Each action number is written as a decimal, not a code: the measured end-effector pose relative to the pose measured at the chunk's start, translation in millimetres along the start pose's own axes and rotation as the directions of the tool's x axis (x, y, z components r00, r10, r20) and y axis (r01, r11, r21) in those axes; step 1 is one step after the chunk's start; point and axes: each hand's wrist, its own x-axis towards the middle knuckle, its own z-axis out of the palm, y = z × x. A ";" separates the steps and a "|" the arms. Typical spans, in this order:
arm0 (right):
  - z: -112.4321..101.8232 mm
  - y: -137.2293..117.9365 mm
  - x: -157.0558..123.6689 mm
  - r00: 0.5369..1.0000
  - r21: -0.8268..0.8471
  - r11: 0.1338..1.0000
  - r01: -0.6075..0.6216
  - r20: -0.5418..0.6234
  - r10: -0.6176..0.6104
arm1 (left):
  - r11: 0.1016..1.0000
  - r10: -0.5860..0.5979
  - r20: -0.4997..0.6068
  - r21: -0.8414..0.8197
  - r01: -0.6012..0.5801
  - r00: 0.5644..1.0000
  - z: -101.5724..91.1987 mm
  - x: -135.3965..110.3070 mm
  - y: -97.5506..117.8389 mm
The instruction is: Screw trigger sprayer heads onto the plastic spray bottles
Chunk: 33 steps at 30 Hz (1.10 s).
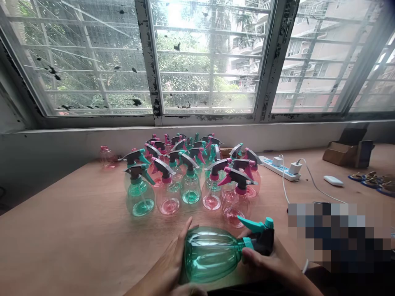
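A clear green spray bottle [211, 255] lies on its side in the air above the table's near edge, its base to the left. My left hand [177, 259] cups the base end, with the thumb and fingers around it. At the collar, my right hand [262, 261] grips the neck below the black and teal trigger head [262, 234]. Just beyond stand several similar bottles, among them a pink spray bottle [236, 207] and a green spray bottle [140, 197], upright with trigger heads on.
A pink bottle without a trigger head [108, 158] stands at the far left of the table [61, 222]. To the right are a white power strip [282, 169] with cables, a white mouse-shaped item [333, 181] and a cardboard box [341, 154]. Windows [203, 61] rise behind.
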 end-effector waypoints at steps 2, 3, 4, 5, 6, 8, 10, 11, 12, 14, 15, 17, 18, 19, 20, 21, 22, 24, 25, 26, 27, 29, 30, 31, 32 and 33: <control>0.2 0.6 -0.3 1.000 0.000 1.000 -0.013 0.002 0.013 | 0.998 0.046 -0.026 -0.049 -0.048 0.999 -0.8 0.9 -0.4; 0.4 0.8 -0.7 1.000 0.003 1.000 -0.017 0.007 0.017 | 0.994 0.063 -0.044 -0.089 -0.066 0.997 -1.3 1.4 -0.5; 0.5 1.0 -1.0 1.000 0.006 1.000 -0.019 0.012 0.019 | 0.989 0.064 -0.062 -0.128 -0.072 0.996 -1.8 1.7 -0.4; 0.7 0.8 -1.1 1.000 0.010 1.000 -0.019 0.016 0.019 | 0.984 0.052 -0.077 -0.164 -0.065 0.996 -2.1 1.8 -0.2; 0.9 0.3 -1.2 1.000 0.014 1.000 -0.020 0.018 0.020 | 0.980 0.033 -0.086 -0.193 -0.049 0.996 -2.1 1.7 0.3; 1.2 -1.2 -0.8 1.000 0.023 1.000 -0.020 0.006 0.020 | 0.976 -0.002 -0.093 -0.219 -0.018 0.996 -1.6 0.9 1.6; 1.4 -2.9 -0.2 1.000 0.028 1.000 -0.005 -0.022 0.006 | 0.981 -0.016 -0.081 -0.193 0.000 0.997 -0.6 -0.4 2.4; 1.5 -3.6 0.1 0.999 0.035 0.999 0.007 -0.037 -0.006 | 0.988 -0.022 -0.078 -0.156 0.010 0.997 0.0 -0.8 2.4; 1.5 -4.2 0.3 0.999 0.045 0.999 0.019 -0.051 -0.017 | 0.994 -0.025 -0.075 -0.111 0.016 0.997 0.4 -0.9 1.9; 1.5 -4.8 0.2 0.997 0.074 0.997 0.033 -0.066 -0.028 | 0.999 -0.010 -0.071 -0.033 0.008 0.997 0.9 0.1 -0.1; 1.5 -4.9 -0.1 0.997 0.089 0.996 0.031 -0.071 -0.025 | 1.000 0.003 -0.074 -0.015 -0.004 0.997 0.9 1.3 -1.4; 1.4 -4.8 -0.9 0.996 0.099 0.995 0.034 -0.083 -0.026 | 0.999 0.028 -0.103 -0.022 -0.030 0.994 1.3 4.3 -3.9; 1.3 -4.5 -1.4 0.995 0.093 0.995 0.040 -0.089 -0.032 | 0.998 0.042 -0.130 -0.035 -0.047 0.991 2.0 5.7 -4.7; 1.1 -4.0 -1.8 0.995 0.081 0.996 0.046 -0.094 -0.039 | 0.997 0.056 -0.166 -0.050 -0.065 0.985 3.4 6.8 -5.2; 0.7 -3.2 -2.1 0.994 0.068 0.996 0.050 -0.096 -0.044 | 0.994 0.067 -0.200 -0.066 -0.082 0.977 5.6 7.5 -5.2; 0.2 -2.2 -2.4 0.994 0.058 0.997 0.050 -0.096 -0.044 | 0.992 0.068 -0.225 -0.090 -0.090 0.972 8.7 7.7 -4.6; -0.5 -0.9 -2.6 0.995 0.055 0.997 0.044 -0.094 -0.039 | 0.988 0.056 -0.240 -0.126 -0.088 0.969 12.5 7.4 -3.5; -2.1 2.1 -2.9 0.995 0.060 0.998 0.034 -0.096 -0.028 | 0.967 0.018 -0.241 -0.244 -0.078 0.970 20.4 5.7 0.7; -2.8 3.7 -3.1 0.994 0.063 0.997 0.038 -0.106 -0.031 | 0.942 0.006 -0.231 -0.325 -0.083 0.973 23.4 4.7 3.7; -3.3 5.1 -3.4 0.992 0.061 0.997 0.046 -0.118 -0.039 | 0.910 0.003 -0.221 -0.403 -0.094 0.975 25.2 3.8 7.3; -3.6 6.2 -3.8 0.990 0.055 0.997 0.055 -0.130 -0.047 | 0.877 -0.001 -0.213 -0.469 -0.101 0.977 25.6 3.3 11.2; -3.4 7.0 -4.5 0.988 0.041 0.997 0.058 -0.149 -0.052 | 0.823 -0.017 -0.181 -0.561 -0.088 0.983 23.1 3.5 18.7; -2.9 6.6 -4.7 0.987 0.043 0.998 0.052 -0.156 -0.045 | 0.800 -0.036 -0.158 -0.596 -0.066 0.987 21.1 4.2 21.7; -2.5 5.7 -4.7 0.986 0.054 0.997 0.047 -0.162 -0.038 | 0.777 -0.053 -0.142 -0.627 -0.048 0.988 19.4 5.3 23.7; -2.1 4.5 -4.4 0.986 0.072 0.996 0.044 -0.166 -0.032 | 0.756 -0.065 -0.133 -0.653 -0.038 0.989 18.5 6.5 24.7; -1.9 3.1 -3.8 0.985 0.092 0.995 0.044 -0.170 -0.028 | 0.739 -0.076 -0.133 -0.673 -0.034 0.988 18.5 7.7 24.5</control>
